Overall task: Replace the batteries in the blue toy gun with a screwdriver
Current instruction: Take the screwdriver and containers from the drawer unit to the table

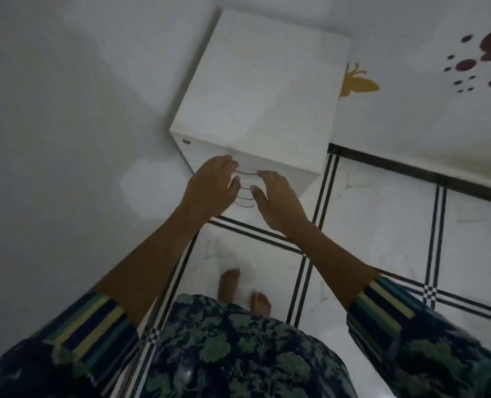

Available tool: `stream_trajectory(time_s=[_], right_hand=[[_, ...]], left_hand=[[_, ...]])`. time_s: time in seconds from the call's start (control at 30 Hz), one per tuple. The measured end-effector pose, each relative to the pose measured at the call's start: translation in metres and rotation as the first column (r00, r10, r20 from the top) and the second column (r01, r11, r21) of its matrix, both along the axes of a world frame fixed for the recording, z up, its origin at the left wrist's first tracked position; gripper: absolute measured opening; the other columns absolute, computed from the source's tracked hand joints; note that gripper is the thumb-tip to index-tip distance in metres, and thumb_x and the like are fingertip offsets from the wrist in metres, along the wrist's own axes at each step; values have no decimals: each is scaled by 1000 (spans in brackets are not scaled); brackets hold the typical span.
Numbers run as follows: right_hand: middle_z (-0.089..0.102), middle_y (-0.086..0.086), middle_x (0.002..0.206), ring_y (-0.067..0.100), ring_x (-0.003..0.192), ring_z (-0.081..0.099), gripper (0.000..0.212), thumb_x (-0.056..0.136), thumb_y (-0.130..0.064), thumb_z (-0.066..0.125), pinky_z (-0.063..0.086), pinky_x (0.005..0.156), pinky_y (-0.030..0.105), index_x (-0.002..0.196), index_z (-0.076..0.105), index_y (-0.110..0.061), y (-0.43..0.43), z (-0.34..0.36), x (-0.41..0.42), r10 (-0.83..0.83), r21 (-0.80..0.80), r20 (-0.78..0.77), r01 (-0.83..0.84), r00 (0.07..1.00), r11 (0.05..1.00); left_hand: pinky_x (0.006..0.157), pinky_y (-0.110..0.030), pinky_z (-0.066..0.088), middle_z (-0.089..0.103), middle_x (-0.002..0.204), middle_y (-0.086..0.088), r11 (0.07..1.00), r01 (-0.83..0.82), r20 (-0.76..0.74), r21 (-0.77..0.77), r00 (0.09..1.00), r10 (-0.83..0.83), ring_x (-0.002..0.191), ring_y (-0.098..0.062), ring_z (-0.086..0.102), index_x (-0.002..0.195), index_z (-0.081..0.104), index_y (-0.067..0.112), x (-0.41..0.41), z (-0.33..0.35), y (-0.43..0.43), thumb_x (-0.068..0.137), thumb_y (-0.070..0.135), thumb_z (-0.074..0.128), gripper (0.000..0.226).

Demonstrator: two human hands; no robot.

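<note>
**A:** so what's actually in that corner?

**B:** a white drawer cabinet (261, 90), upper middle of the frame, pushed right into where the two walls meet. The top's plain white. There's a stack of thin curved drawer handles (244, 198) down the front, and a small round thing (186, 142) at the front's upper left corner. It's too blurry to say what that is.

**A:** and the walls?

**B:** left wall (66, 110) is plain grey-white. Right wall has a yellow decal (357, 83) just beside the cabinet and dark red blotches (482, 53) in the top right corner.

**A:** floor?

**B:** white tiles (382, 225) with double black stripes, and little checkered squares where the stripes cross.
</note>
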State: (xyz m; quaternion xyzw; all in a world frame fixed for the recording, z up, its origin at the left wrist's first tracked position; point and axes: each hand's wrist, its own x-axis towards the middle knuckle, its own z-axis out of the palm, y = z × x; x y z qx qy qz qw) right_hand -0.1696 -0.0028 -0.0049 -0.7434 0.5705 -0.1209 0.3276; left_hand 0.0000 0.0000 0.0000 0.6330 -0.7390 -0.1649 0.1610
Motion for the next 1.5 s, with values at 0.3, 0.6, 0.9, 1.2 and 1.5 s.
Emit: stream_trajectory(time_s=[0.3,0.6,0.9,1.2,1.5], right_hand=[[40,18,148,30,140,30,51,99,-20,53,28,112,33,144,37,-1,-63,-128,31,14,66,-15,-14,1000,998],[64,10,123,25,115,58,29,98,-13,49,47,90,32,124,60,-9,-43,-113,51,-70,-11,-77,69,995,998],[63,3,80,22,78,57,16,93,-22,52,48,64,32,85,63,-13,-54,-101,54,-284,-167,-151,259,947,951],[43,14,138,36,127,37,73,81,-54,66,41,96,48,135,40,-12,-67,-105,58,-439,40,-422,500,794,865],[23,11,150,46,125,37,82,74,-45,76,44,94,54,138,35,-15,-77,-113,53,-637,180,-274,689,721,702]], left_hand=[[101,-55,40,55,130,-24,967,147,168,209,969,-184,123,-39,51,126,55,-3,17,-137,-69,86,16,43,46],[100,-49,41,68,114,-11,990,84,93,115,991,-95,108,-31,63,116,65,8,23,-133,-57,87,14,52,33],[55,-37,53,63,73,-6,996,-93,-4,-9,996,93,62,-19,58,84,65,9,43,-101,-79,88,26,47,25],[43,-19,21,41,55,1,888,-366,155,277,930,334,48,-14,41,59,39,14,58,-141,-99,88,25,58,36],[50,-23,31,40,56,-3,740,-290,122,607,954,273,49,-15,37,61,43,11,70,-145,-108,97,31,40,41]])
